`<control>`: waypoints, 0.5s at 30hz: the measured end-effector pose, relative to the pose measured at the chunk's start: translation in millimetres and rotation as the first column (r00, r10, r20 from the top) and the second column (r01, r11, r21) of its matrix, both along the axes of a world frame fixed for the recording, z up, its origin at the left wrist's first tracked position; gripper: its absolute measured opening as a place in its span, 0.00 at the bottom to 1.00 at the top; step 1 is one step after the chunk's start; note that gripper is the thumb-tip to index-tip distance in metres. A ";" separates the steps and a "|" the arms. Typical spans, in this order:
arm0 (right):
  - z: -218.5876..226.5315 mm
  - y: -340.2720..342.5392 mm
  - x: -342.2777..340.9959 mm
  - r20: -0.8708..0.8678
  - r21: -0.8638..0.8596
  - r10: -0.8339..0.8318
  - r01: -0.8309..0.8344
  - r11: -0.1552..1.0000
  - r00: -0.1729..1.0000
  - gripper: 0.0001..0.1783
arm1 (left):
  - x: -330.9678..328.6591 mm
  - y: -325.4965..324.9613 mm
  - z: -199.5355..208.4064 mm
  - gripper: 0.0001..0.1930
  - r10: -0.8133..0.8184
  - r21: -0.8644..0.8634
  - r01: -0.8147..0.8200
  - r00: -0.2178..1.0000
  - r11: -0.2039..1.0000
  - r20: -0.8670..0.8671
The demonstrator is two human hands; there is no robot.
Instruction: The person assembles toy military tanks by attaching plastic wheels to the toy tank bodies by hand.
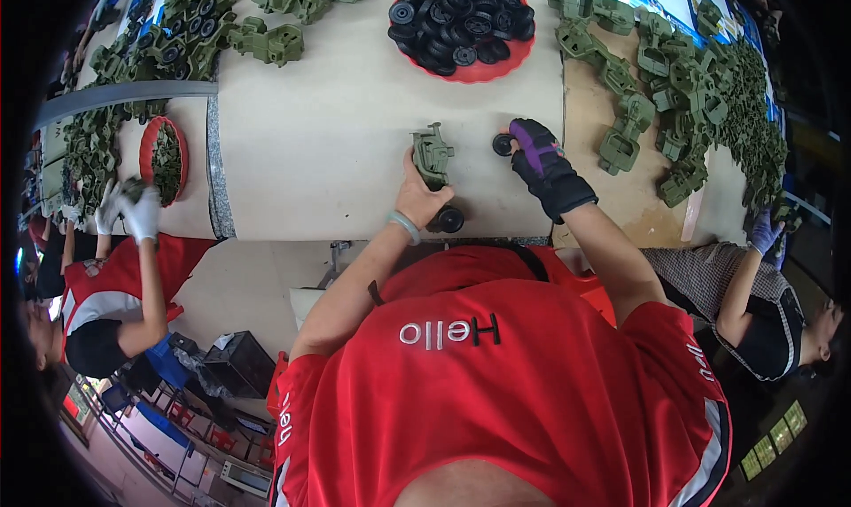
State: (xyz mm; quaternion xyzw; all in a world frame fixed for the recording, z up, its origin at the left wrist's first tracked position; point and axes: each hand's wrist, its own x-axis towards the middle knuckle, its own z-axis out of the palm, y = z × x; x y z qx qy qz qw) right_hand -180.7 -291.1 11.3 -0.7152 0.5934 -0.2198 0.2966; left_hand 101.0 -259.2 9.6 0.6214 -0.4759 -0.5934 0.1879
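Observation:
My left hand [420,198], bare with a pale bangle at its wrist, is closed around a green toy vehicle body [433,156] held just above the table. A black wheel [449,219] shows at the near end of that body, below my fingers. To the right, my right hand [542,163] wears a black and purple fingerless glove. Its fingertips pinch another small black wheel [503,144], a short way apart from the toy body.
Ahead stands a red bowl [470,75] heaped with black wheels. Green toy bodies [627,126] pile up at the right, and more [268,42] lie at the far left. A red basket [184,157] of small green parts sits left, beside a gloved co-worker [133,214]. Another person [753,281] works at the right.

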 end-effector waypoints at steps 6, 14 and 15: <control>21.1 3.4 10.5 -0.123 -0.065 0.115 -0.123 0.990 0.986 0.16 | 1.6 9.7 -22.8 0.61 -0.112 -0.215 0.157 0.972 0.964 0.207; 70.1 -20.2 51.0 0.123 -0.011 0.313 -0.314 0.949 0.942 0.31 | 1.0 2.6 5.1 0.60 -0.184 -0.109 0.246 0.897 0.963 0.401; 68.5 -20.4 56.7 0.121 -0.011 0.316 -0.317 0.948 0.941 0.31 | 0.2 1.1 5.7 0.60 -0.196 -0.102 0.256 0.895 0.961 0.400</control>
